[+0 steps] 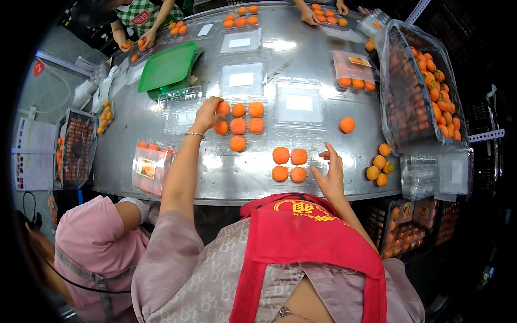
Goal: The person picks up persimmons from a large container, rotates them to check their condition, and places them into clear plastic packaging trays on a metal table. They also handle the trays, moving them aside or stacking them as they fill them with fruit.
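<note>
My left hand reaches across the metal table, its fingers and thumb around a persimmon at the upper left of a clear plastic clamshell tray. Several more orange persimmons sit in rows in that tray. Closer to my body, a second clear tray holds a block of persimmons in its near part. Beside its right edge is my right hand, fingers apart and holding nothing. A single persimmon lies on the table beyond that hand.
A plastic-lined crate of persimmons stands at right, near loose fruit. At left are a closed filled clamshell and a green-topped scale. Co-workers' hands handle fruit across the table; a person in pink is at my left.
</note>
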`<state>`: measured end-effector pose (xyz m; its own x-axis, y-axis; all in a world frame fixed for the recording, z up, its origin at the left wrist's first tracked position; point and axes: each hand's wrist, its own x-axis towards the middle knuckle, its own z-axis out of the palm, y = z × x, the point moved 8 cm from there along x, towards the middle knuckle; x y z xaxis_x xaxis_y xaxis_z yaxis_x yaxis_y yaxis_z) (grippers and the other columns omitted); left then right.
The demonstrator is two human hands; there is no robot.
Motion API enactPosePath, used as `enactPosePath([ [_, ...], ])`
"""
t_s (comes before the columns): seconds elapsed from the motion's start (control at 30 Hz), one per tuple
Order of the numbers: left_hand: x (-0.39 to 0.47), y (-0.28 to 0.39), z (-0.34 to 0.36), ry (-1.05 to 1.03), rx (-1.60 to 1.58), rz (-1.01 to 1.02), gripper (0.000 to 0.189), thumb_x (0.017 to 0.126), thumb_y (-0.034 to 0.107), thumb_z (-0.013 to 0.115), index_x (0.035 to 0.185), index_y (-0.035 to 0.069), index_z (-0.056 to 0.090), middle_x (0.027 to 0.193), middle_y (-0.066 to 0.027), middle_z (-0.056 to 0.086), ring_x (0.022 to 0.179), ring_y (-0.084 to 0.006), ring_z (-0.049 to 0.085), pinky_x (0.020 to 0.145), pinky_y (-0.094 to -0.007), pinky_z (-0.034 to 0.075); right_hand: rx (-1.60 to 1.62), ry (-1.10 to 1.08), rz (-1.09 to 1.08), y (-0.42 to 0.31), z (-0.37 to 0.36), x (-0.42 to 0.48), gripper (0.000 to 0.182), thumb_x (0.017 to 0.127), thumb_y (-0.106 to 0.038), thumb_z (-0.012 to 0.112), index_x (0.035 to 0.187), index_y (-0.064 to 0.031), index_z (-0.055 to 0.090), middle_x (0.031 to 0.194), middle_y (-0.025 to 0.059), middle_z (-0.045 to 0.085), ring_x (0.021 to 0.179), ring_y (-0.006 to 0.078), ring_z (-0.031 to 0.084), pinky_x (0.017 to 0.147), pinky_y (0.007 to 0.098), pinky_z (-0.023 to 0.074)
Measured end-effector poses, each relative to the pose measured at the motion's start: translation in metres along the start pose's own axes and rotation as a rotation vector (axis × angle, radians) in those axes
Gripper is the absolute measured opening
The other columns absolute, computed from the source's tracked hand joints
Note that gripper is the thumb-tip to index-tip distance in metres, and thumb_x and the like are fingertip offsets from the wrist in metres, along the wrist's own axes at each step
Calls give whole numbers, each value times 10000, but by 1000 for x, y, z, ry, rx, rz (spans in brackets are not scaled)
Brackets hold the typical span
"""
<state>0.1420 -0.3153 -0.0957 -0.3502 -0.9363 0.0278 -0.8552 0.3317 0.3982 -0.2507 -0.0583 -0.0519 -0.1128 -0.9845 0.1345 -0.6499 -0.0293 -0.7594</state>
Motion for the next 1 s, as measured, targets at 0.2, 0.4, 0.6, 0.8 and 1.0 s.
enactPosePath([
  [0.2,2,-1,11,-59,111,78,574,722,49,857,1253,86,642,1261,-83,624,1190,-338,588,999,-430,531,-6,-22,47,16,3,-8,813,817,-66,777,1545,-79,415,1195,119,597,1138,280,545,1025,411,462],
  [0.4,-4,-4,10,31,21,95,592,710,27,854,1265,74,656,1241,-93,623,1175,-342,587,998,-429,529,3,-47,47,20,10,-8,771,820,-63,769,1518,-70,442,1202,126,597,1131,285,550,1018,410,465],
  [0.6,-7,4,8,63,52,121,571,714,35,854,1254,56,668,1214,-103,637,1148,-345,594,995,-425,523,5,-48,3,20,17,-4,715,826,-75,770,1481,-72,484,1185,129,602,1099,287,568,987,410,475],
  [0.8,-8,-1,14,67,71,107,580,721,54,855,1271,56,669,1238,-103,636,1167,-338,594,1001,-421,526,-20,-52,12,24,17,-9,657,833,-92,768,1443,-77,524,1174,118,611,1088,279,572,966,403,477],
  [1.0,-10,9,3,73,123,78,561,754,29,808,1297,66,668,1257,-127,630,1184,-343,588,1011,-424,525,-45,-53,-10,34,16,-10,619,822,-88,762,1406,-78,556,1177,115,618,1092,293,567,981,404,468],
])
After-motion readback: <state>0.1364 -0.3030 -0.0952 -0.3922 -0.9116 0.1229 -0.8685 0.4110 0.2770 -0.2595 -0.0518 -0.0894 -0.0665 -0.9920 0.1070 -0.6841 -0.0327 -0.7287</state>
